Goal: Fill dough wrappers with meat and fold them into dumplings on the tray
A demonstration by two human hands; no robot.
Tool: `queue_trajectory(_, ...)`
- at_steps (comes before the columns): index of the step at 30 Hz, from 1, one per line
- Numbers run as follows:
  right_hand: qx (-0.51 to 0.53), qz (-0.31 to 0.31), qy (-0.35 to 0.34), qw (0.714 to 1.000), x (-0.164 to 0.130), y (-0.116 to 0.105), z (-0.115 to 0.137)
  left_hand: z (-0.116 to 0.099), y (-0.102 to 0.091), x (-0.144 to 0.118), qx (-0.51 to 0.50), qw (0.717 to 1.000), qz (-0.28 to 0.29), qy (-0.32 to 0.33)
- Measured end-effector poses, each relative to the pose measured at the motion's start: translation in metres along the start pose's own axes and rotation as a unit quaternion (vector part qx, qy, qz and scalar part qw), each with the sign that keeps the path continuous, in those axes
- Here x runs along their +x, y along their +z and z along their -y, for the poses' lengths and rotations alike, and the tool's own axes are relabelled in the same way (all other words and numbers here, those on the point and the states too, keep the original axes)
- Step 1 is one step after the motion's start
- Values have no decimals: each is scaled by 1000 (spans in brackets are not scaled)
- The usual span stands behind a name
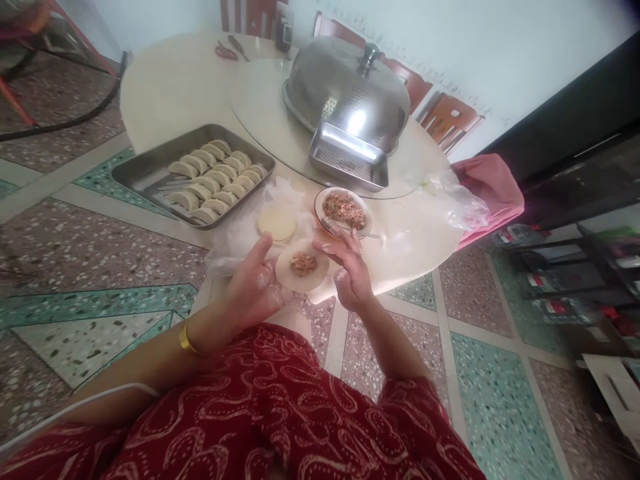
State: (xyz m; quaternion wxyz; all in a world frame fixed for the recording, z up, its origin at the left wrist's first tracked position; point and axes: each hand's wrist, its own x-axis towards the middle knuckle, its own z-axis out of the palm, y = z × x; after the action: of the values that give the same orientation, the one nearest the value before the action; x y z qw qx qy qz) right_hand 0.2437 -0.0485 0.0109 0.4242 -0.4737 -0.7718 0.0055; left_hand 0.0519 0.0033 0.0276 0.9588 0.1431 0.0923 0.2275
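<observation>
Left hand [255, 283] cradles the filled wrapper [302, 265] — thin, soft, tear-prone; support by edges. Right hand [350, 270] open, fingertips near its rim, holding nothing.

My left hand [253, 287] supports a dumpling wrapper [301, 267] from its left side; a portion of filling [303, 264] lies on the wrapper's centre. My right hand [350, 270] is just right of the wrapper, touching its edge. Behind the wrapper, on the table [175, 87], sits a stack of wrappers [277, 223] on a plastic sheet [235, 240]. Right of the stack stands the filling bowl [343, 211]. Left and behind lies a tray [145, 173] holding rows of folded dumplings [213, 180]. Behind the bowl, a domed cover [350, 93] rests on the turntable [260, 113].
</observation>
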Motion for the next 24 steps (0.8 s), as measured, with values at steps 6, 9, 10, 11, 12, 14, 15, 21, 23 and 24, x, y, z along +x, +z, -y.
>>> queue_trajectory(6,-9,-9,5,1000,14,10,-3,-6,-4,-8,-3,999,10,32)
queue_trajectory(9,-7,11,-8,1000,21,14,2,-5,-5,-8,-9,999,29,33)
queue_trajectory(10,-13,11,0,1000,23,14,2,-5,-5,-7,-11,999,30,33)
queue_trajectory(11,-21,4,10,1000,23,15,2,-5,-5,-7,-13,999,27,32)
queue_trajectory(12,-27,-4,15,1000,24,14,1,-5,-5,-7,-17,999,21,33)
queue_trajectory(14,-27,-13,1,1000,21,12,-2,-7,-5,-8,-25,999,3,42)
queue_trajectory(15,-24,-11,-13,1000,19,10,-3,-8,-5,-8,-29,998,-9,46)
queue_trajectory(21,-57,-46,-8,997,4,4,-3,-14,3,-7,-22,995,-79,48)
queue_trajectory(23,-72,-39,-27,996,-1,3,-2,-14,6,-6,-8,996,-77,44)
queue_trajectory(24,-77,-38,-36,996,-4,1,-4,-14,7,-5,-2,996,-76,43)
